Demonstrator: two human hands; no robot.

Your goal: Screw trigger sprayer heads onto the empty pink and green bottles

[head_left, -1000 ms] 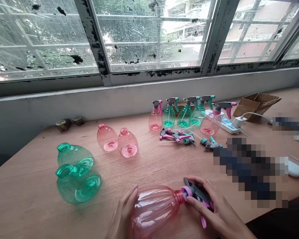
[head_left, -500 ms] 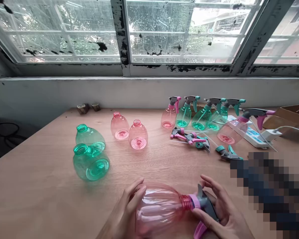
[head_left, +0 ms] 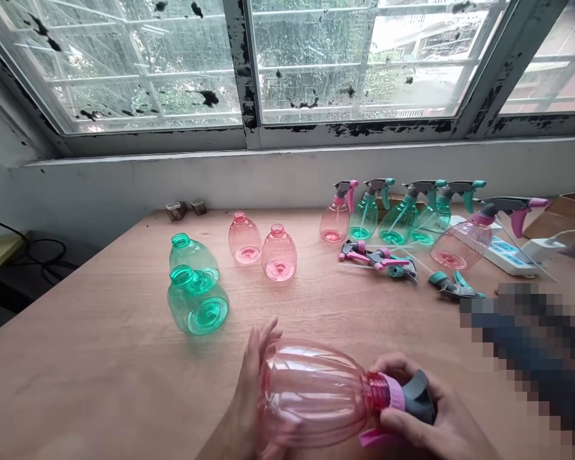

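A transparent pink spray bottle (head_left: 316,396) lies on its side in the air at the lower middle, its neck pointing right. My left hand (head_left: 246,396) cups its base, with fingers behind and beneath it; some fingers show blurred through the plastic. My right hand (head_left: 441,415) grips the grey trigger spray head (head_left: 418,397) on the neck, thumb in front by the pink collar (head_left: 393,392). Its pink trigger (head_left: 376,437) points down and left under the neck. The head sits against the red-looking threads.
Two green open bottles (head_left: 199,313) and two pink open bottles (head_left: 279,255) stand at left and middle. Several bottles with spray heads (head_left: 397,217) stand at the back right. Loose spray heads (head_left: 378,259), a power strip (head_left: 510,255) and a cardboard box (head_left: 568,214) are near them.
The spray head has turned: its grey back now faces right, and the trigger has swung under the neck. My left hand reaches further under the base. The view has shifted left.
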